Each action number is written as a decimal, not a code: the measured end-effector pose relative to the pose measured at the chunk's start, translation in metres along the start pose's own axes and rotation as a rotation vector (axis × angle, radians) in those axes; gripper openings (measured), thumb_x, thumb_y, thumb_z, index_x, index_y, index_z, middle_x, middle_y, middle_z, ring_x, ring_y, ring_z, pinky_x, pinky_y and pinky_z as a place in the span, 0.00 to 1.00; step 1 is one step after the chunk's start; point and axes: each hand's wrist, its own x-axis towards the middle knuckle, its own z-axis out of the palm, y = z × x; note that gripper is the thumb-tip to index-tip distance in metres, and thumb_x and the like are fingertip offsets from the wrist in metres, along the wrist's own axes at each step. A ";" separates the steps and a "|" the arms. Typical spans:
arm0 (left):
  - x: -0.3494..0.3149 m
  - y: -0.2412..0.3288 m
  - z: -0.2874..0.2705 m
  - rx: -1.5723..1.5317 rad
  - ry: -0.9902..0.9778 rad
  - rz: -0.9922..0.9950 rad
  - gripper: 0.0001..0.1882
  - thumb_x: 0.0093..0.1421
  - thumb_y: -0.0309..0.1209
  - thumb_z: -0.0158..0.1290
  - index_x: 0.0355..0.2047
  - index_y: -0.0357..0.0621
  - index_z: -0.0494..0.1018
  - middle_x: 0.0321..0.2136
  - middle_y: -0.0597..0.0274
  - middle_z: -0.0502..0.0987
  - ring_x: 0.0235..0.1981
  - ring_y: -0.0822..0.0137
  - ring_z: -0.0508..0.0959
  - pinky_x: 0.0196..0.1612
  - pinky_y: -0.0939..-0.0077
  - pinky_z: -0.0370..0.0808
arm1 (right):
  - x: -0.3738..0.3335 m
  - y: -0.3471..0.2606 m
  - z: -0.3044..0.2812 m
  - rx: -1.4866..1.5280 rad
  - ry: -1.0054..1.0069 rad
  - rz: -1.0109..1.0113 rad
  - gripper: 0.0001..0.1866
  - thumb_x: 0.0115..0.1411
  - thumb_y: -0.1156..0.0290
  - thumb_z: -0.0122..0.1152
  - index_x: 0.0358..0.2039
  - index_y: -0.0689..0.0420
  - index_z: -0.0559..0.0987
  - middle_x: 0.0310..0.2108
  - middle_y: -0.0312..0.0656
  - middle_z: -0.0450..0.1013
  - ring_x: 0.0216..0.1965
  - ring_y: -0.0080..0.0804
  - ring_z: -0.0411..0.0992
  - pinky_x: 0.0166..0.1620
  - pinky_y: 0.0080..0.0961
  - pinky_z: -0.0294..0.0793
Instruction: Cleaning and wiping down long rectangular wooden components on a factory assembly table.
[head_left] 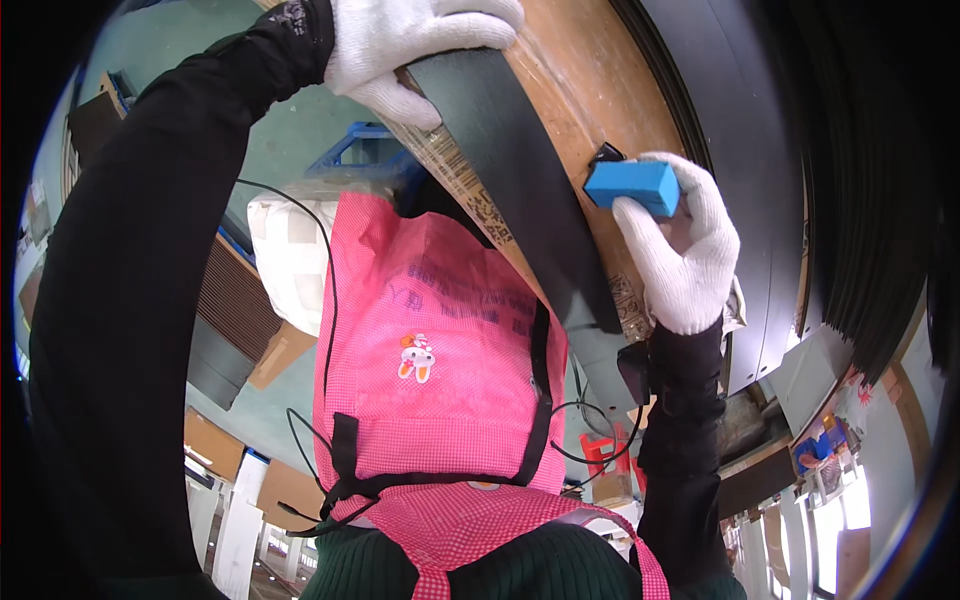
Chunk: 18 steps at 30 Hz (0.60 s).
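My left hand [415,45], in a white knit glove, grips the far end of a long dark grey strip [515,175]. Its thumb is on the strip's left edge and its fingers lie across the top. The strip slants toward me over a brown cardboard-covered surface [575,90]. To the right of the strip, my gloved right hand [690,250] holds a blue rectangular block [632,186] between thumb and fingers, apart from the strip. Just behind the block a small black object [606,154] shows, partly hidden.
Large dark grey panels [745,130] lie along the right, with a stack of black strips [870,220] beyond. A pink checked apron [440,300] hangs in front of me, with black cables around it. Left of it are a white bag [285,255] and a blue plastic frame [360,150].
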 end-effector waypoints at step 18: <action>0.001 0.000 -0.006 -0.066 -0.070 -0.059 0.36 0.53 0.54 0.65 0.50 0.38 0.71 0.47 0.45 0.75 0.45 0.42 0.78 0.45 0.52 0.77 | 0.022 -0.012 0.016 -0.272 -0.034 -0.140 0.20 0.55 0.72 0.74 0.48 0.59 0.80 0.39 0.42 0.79 0.35 0.28 0.79 0.39 0.24 0.79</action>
